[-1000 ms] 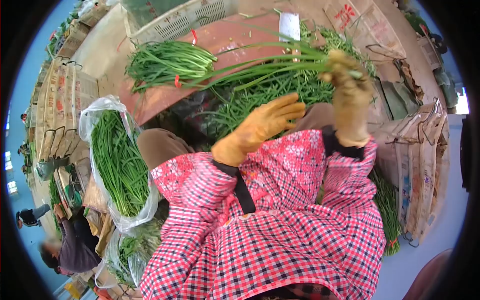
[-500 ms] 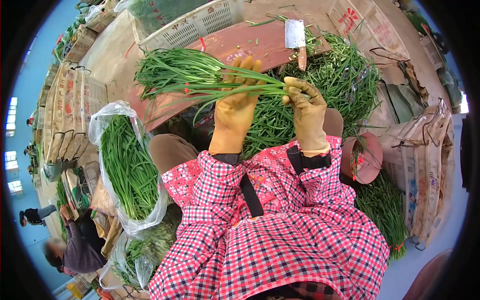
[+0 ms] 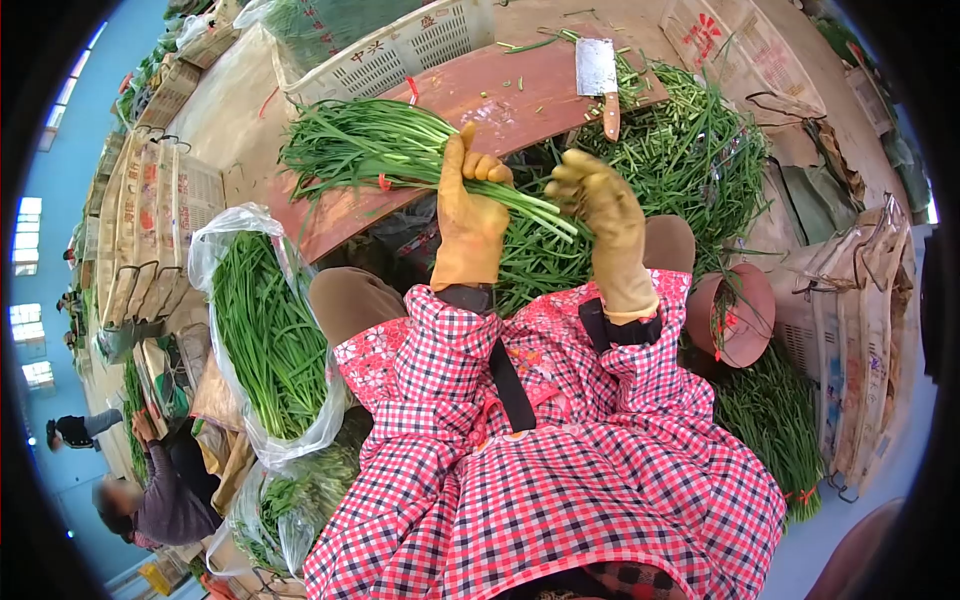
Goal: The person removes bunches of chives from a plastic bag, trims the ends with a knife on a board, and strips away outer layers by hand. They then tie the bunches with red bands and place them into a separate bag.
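At centre frame, just above a red-checked apron, two hands in yellow gloves work a bunch of green garlic chives (image 3: 400,150): the left hand (image 3: 468,215) is now wrapped around the stalks near their cut ends, thumb raised, while the right hand (image 3: 598,205), which pinched those ends half a second ago, has let go and hangs beside them with fingers loosely curled and holding nothing. A second ago the right hand alone held the stalks high at upper right; since then the bunch has come down and left, its leaves now lying on the reddish cutting board (image 3: 345,215), so the weight looks to have passed to the left hand and the board. Left of the knees stands an open plastic bag of chives (image 3: 262,335); a round red basin (image 3: 733,315) sits at right. Beyond the hands a loose heap of chives (image 3: 690,150) crowds the board's near edge, and a cleaver (image 3: 597,75) rests on the board at top, before a white slatted crate (image 3: 390,50). At lower left another person (image 3: 150,495) crouches.
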Available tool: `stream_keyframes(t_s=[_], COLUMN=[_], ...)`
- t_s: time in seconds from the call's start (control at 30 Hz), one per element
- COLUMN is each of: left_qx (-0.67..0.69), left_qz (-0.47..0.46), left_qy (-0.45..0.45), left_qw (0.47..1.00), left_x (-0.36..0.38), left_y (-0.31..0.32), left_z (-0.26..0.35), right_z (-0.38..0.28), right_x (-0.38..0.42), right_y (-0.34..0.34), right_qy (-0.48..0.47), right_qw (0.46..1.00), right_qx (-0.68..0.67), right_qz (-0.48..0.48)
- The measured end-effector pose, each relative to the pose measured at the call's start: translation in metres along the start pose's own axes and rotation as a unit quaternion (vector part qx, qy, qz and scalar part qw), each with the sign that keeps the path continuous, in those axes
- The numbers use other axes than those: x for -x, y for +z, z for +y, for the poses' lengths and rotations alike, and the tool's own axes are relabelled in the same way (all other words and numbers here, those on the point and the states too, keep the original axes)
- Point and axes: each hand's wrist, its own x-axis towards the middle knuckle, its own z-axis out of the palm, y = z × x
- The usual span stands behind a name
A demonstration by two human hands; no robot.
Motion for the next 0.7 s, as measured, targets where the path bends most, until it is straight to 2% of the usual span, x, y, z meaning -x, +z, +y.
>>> stream_keyframes(t_s=[0.07,0.17,0.27,0.4,0.5,0.53,0.57,0.63,0.7], left_qx=[0.018,-0.025,-0.091,-0.126,-0.151,-0.161,-0.172,-0.196,-0.217], left_qz=[-0.075,-0.024,-0.008,-0.026,-0.018,-0.026,-0.035,-0.063,-0.045], left_qy=[-0.018,0.035,0.062,0.079,0.107,0.112,0.116,0.118,0.102], left_qw=[0.997,0.999,0.994,0.988,0.983,0.98,0.978,0.972,0.97], left_x=[-0.001,0.006,0.014,0.015,0.019,0.021,0.023,0.029,0.036], left_y=[-0.01,0.0,0.01,0.009,0.011,0.009,0.005,-0.008,-0.016], left_z=[0.004,-0.005,-0.02,-0.016,-0.001,0.005,0.009,0.017,0.029], right_z=[0.01,0.026,0.036,0.037,0.014,0.016,0.012,0.021,0.037], right_x=[-0.001,-0.001,-0.004,-0.018,-0.011,-0.005,0.001,0.013,0.021], right_y=[-0.01,-0.013,0.014,0.026,0.024,0.027,0.029,0.042,0.052], right_qy=[-0.015,-0.029,-0.122,-0.03,-0.049,-0.068,-0.089,-0.073,-0.04], right_qw=[0.998,0.99,0.988,0.999,0.972,0.946,0.895,0.884,0.869], right_qx=[-0.019,-0.046,0.042,0.019,0.223,0.31,0.424,0.445,0.476], right_qz=[0.054,0.132,0.09,0.03,-0.049,-0.067,-0.107,-0.126,-0.132])
